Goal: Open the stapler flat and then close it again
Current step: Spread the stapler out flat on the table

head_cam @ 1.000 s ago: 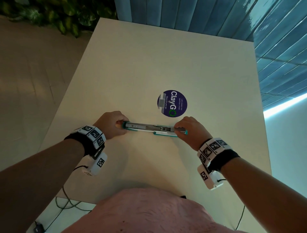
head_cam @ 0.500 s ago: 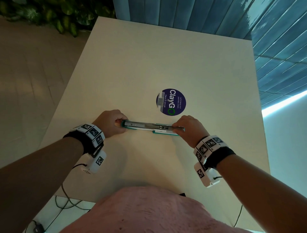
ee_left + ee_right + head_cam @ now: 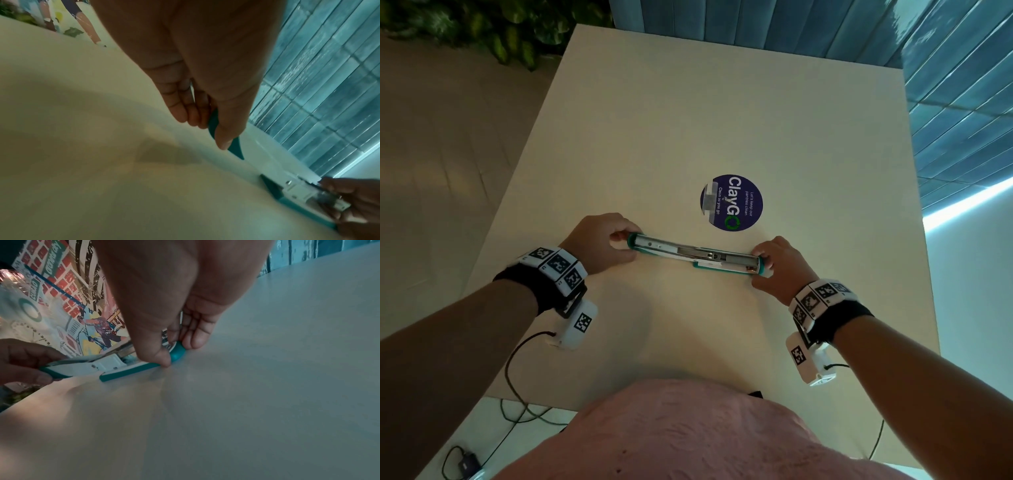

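The stapler (image 3: pixel 693 255) lies opened out flat on the table (image 3: pixel 722 113), near the person. The left hand (image 3: pixel 599 240) pinches its left end between curled fingers and thumb; the right hand (image 3: pixel 779 263) pinches its right end likewise. A round purple sticker (image 3: pixel 731 202) sits just beyond the stapler. Cables (image 3: pixel 517 377) hang off the table's near left edge. Foliage (image 3: pixel 482 27) stands far left.

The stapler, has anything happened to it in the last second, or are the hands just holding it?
Hardly anything. The stapler stays opened flat on the table, the left hand still pinching one end, the right hand the other. The left end may have lifted slightly. The round ClayGO sticker has not moved.
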The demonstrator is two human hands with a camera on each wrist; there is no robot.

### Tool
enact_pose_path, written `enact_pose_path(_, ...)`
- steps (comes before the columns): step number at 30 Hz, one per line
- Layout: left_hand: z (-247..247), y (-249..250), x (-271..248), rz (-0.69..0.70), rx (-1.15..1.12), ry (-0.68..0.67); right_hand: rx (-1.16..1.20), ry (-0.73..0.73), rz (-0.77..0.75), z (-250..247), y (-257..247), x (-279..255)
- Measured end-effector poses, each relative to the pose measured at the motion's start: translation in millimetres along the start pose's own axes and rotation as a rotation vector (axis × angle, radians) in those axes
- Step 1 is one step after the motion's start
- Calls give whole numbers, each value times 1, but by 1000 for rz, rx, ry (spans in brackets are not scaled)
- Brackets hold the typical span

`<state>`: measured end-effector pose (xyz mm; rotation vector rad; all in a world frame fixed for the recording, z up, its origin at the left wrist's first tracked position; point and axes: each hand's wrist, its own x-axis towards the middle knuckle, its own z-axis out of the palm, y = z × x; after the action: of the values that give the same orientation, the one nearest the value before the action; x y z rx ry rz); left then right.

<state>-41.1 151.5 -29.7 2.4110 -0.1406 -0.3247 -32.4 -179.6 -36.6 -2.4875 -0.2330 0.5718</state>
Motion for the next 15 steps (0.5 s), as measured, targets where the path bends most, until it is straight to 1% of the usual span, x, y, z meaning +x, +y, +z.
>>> enact_pose_path(2, -9, 14, 1, 15, -62, 15, 0, -6, -7, 0, 3, 3)
enact_pose_path(4, -16, 36, 3, 56, -119, 1, 3, -14, -15, 0, 5, 4)
enact_pose_path(7, -10, 72, 12, 173, -129, -40, 1, -22, -30, 1, 6, 4)
enact_pose_path(10, 17, 99, 24, 308, -111, -63, -1, -35, -42, 1, 5, 3)
enact_pose_path(12, 42, 109, 33, 388, -8, -99, -9, -39, -45, 0, 4, 3)
enact_pose_path(14, 66, 113, 40, 429, 85, -160, -6, -46, -47, -1, 3, 3)
enact_pose_path(15, 75, 114, 43, 428, 97, -184, -3, -50, -51, -1, 3, 3)
